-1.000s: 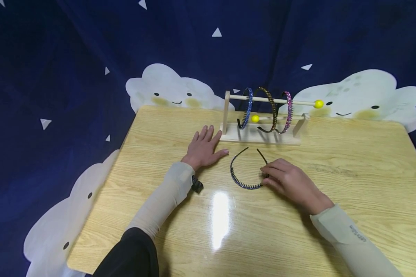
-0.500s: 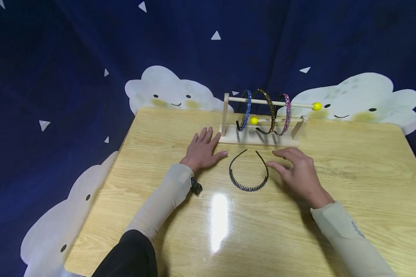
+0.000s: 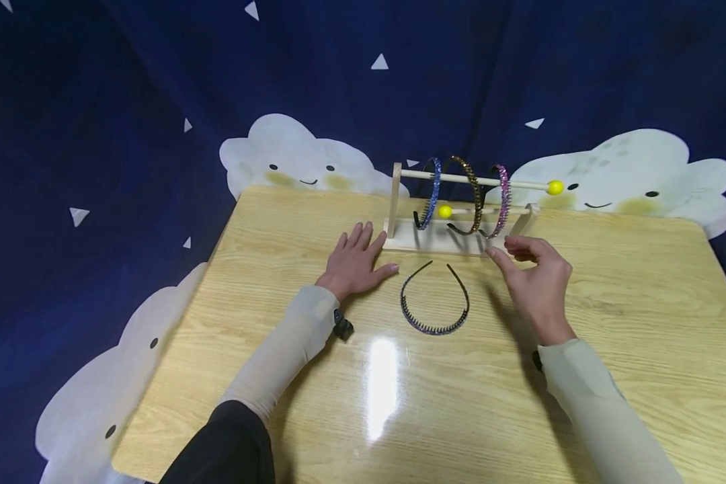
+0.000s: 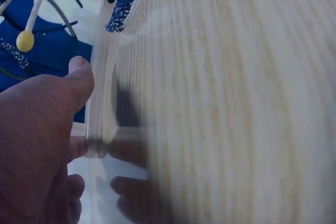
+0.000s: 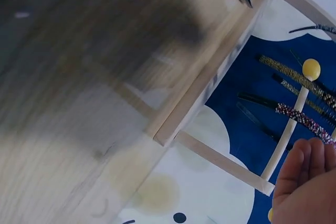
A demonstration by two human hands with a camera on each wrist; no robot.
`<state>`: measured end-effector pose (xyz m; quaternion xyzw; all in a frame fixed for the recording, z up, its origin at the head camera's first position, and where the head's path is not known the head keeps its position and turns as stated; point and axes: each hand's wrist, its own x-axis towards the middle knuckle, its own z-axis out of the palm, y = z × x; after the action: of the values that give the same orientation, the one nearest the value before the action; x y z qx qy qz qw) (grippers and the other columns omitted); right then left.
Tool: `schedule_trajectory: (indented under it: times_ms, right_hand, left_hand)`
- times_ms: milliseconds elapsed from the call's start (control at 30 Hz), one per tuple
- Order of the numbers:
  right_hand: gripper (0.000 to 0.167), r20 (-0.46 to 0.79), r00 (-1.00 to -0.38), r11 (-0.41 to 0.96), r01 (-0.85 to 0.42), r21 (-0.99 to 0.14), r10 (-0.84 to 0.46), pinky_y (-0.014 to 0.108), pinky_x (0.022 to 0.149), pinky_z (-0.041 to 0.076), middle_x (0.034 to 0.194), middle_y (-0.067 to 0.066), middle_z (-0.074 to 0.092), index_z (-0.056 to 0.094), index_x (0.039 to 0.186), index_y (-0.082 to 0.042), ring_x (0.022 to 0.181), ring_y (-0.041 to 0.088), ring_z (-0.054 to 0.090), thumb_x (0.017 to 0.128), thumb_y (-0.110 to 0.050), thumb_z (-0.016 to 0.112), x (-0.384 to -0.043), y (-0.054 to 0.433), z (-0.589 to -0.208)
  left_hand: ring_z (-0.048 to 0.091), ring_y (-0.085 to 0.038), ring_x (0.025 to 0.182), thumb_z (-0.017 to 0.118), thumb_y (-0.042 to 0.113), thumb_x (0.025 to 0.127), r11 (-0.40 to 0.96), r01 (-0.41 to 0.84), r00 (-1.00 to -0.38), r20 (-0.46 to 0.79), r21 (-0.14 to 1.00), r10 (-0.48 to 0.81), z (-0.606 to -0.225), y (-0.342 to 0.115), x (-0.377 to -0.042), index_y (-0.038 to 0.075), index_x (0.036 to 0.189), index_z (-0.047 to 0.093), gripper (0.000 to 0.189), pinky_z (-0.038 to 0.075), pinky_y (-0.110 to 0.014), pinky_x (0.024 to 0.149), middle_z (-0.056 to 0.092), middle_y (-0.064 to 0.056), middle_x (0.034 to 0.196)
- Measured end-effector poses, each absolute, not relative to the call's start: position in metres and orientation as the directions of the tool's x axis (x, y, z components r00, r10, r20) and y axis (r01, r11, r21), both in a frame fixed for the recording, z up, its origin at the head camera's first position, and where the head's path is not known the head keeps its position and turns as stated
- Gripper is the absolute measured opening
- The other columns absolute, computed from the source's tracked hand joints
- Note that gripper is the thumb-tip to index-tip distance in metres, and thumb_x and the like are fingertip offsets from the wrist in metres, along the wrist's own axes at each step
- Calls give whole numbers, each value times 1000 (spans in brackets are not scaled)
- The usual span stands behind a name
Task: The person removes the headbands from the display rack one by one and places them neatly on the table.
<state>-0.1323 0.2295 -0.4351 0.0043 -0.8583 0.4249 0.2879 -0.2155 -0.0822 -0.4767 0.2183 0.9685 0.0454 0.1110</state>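
Note:
A blue-black toothed headband (image 3: 434, 329) lies on the table, its tips toward a wooden rack (image 3: 448, 240). From the rack's upper rod hang a blue headband (image 3: 435, 188), a gold-brown headband (image 3: 475, 195) and a pink headband (image 3: 505, 195). My left hand (image 3: 353, 262) lies flat with fingers spread, its fingertips right at the left end of the rack's base. My right hand (image 3: 538, 279) is raised in front of the rack's right end, thumb and fingers apart, nothing between them. In the right wrist view its fingertips come close to the pink headband (image 5: 304, 119).
The rack's upper rod ends in a yellow ball (image 3: 555, 187) on the right; a lower rod carries another yellow ball (image 3: 444, 211). Behind the wooden table (image 3: 266, 235) hangs a dark blue curtain (image 3: 314, 67) with white clouds and triangles.
My right hand has let go of the headband on the table and moved up and right to the rack. The left hand stays in place.

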Motion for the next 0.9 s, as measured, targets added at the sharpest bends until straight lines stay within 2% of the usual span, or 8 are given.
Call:
schedule_trajectory:
  times_ms: [133, 333, 900]
  right_hand:
    - [37, 449, -834, 604, -185, -775, 321, 16, 73, 47, 100, 9, 73, 76, 107, 0, 80, 15, 63, 85, -29, 84, -140, 228, -432]
    - [38, 418, -826, 534, -173, -827, 379, 14, 72, 49, 99, 12, 73, 75, 108, 2, 77, 4, 62, 85, -27, 84, -150, 225, -429]
    - [35, 361, -826, 445, -153, -882, 433, 13, 69, 52, 94, 16, 73, 75, 106, 4, 76, 6, 65, 85, -23, 84, -162, 214, -425]
  left_hand:
    - [-6, -28, 153, 29, 75, 97, 900, 412, -879, -200, 143, 434, -477, -82, -215, 26, 164, 13, 84, 3, -47, 122, 0, -12, 168]
    - [-3, -29, 153, 31, 73, 98, 898, 414, -879, -190, 150, 437, -476, -82, -216, 25, 164, 14, 83, 4, -47, 122, 2, -13, 168]
    - [-6, -27, 153, 29, 74, 98, 898, 412, -877, -203, 153, 437, -478, -83, -217, 25, 164, 11, 84, 3, -46, 122, 0, -13, 168]
